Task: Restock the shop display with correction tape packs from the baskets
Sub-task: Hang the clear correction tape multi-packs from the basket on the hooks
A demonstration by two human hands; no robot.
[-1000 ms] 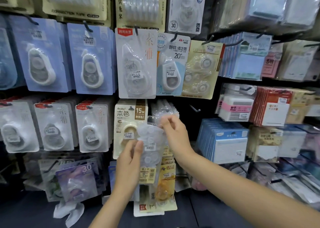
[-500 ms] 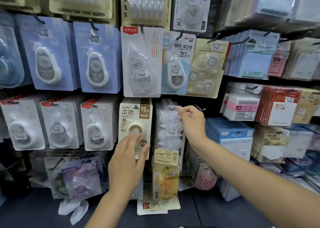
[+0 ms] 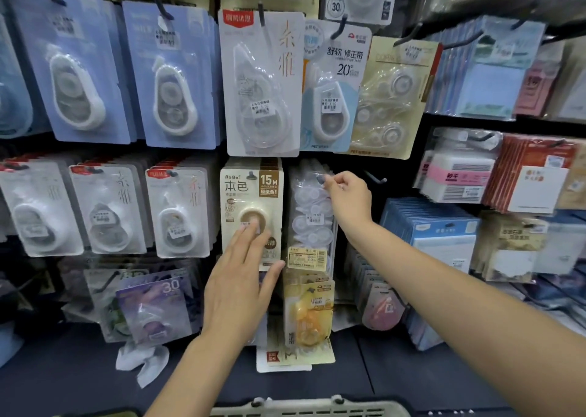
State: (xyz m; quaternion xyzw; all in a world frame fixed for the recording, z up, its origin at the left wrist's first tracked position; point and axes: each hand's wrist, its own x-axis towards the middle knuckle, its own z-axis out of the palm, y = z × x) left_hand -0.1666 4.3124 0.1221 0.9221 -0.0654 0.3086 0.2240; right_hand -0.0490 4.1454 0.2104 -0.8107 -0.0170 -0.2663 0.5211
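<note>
Right hand [image 3: 348, 199] pinches the top edge of a clear multi-roll correction tape pack [image 3: 312, 218], fingers curled at its hang hole, likely seating it on a display hook [image 3: 374, 179]; the hook tip itself sits behind the fingers, so engagement is unclear. Left hand [image 3: 241, 293] is flat, fingers straight, pressing the beige 15M pack [image 3: 250, 201] aside, probably to make room. Basket [image 3: 310, 408] is cut off at the bottom edge; contents unseen. Price labels too blurred to read.
</note>
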